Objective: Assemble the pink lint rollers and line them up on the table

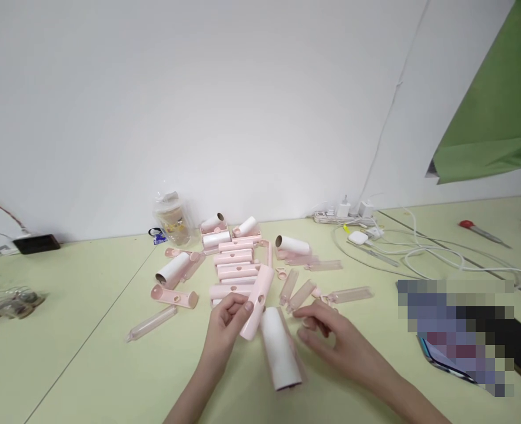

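Note:
My left hand [230, 318] grips a pink plastic tube-shaped cover [257, 303], tilted, with a small hole in its side. Just right of it, a white paper roll [279, 348] lies on the table, a translucent edge showing along its side. My right hand [326, 331] is beside that roll with thumb and index finger apart, holding nothing. Beyond its fingertips lie translucent pink handle-like pieces [302, 294]. Behind my left hand, several pink covers [236, 272] are lined up in a stack, some with white rolls.
More white rolls [174, 268] and an open pink shell [174, 297] lie left. A bagged cup [174, 221] stands by the wall. Tangled cables and a power strip [344, 219] are at right, with a phone [445, 359] and a red-handled screwdriver [483, 232].

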### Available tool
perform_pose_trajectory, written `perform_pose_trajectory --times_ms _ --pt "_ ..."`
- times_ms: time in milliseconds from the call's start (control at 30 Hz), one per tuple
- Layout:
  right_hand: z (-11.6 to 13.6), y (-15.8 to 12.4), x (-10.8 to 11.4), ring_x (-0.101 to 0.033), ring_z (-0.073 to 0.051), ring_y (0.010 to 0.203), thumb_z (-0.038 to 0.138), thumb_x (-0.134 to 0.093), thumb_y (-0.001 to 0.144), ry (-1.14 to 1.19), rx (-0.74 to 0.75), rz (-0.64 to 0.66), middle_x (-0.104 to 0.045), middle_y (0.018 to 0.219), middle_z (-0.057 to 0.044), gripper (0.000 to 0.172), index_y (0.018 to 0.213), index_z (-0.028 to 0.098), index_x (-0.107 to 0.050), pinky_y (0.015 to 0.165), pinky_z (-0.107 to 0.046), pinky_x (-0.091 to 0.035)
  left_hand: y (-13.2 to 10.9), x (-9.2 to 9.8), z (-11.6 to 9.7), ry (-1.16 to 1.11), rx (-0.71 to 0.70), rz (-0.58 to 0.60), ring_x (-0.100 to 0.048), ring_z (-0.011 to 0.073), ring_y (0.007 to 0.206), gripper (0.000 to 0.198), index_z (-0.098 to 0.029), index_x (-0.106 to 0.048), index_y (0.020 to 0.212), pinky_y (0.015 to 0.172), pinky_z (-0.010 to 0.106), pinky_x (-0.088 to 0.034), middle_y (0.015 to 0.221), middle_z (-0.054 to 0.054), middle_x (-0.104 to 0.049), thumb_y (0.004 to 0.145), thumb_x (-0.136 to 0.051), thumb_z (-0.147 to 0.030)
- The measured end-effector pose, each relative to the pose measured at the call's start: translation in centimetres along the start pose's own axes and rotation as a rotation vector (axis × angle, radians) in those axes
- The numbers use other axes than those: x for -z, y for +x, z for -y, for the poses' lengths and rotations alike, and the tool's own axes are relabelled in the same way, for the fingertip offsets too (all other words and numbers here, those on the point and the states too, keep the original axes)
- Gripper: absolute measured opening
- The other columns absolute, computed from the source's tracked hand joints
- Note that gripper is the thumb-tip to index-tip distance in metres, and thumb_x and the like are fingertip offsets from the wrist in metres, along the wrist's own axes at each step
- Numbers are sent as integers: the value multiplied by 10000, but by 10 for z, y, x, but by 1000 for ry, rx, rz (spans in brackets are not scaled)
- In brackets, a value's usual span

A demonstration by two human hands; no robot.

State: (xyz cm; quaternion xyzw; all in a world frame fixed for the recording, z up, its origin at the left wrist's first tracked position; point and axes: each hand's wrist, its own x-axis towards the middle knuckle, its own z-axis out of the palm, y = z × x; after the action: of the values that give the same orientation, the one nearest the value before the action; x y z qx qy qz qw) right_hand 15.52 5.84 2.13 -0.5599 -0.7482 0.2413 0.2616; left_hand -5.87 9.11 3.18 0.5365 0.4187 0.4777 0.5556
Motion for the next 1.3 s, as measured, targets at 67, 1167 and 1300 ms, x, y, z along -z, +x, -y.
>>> perform_pose_trajectory --times_ms 67,1167,1300 --pt "15 1 -4 -520 -252 996 413 -642 685 25 73 124 -540 1112 -72 497 1142 250 -536 818 -345 -428 0 1 2 -25 -2 3 -584 151 612 285 -168 -579 735 590 246 -449 702 19 -649 712 -631 -447" --pt "3 26 -5 -611 -258 916 489 -463 832 1512 -422 -204 -647 1033 -56 300 956 220 -509 695 -330 -487 -64 25 66 1273 -441 -335 -555 282 1048 491 -170 -368 1269 839 449 -483 1147 131 -585 838 -481 -376" --pt "9 23 0 -544 -290 1048 465 -443 838 1556 -303 -177 -594 1186 -87 349 1002 183 -567 680 -339 -484 -59 21 48 1244 -362 -227 -578 304 1008 400 -218 -485 1170 851 501 -455 1083 103 -624 832 -467 -431"
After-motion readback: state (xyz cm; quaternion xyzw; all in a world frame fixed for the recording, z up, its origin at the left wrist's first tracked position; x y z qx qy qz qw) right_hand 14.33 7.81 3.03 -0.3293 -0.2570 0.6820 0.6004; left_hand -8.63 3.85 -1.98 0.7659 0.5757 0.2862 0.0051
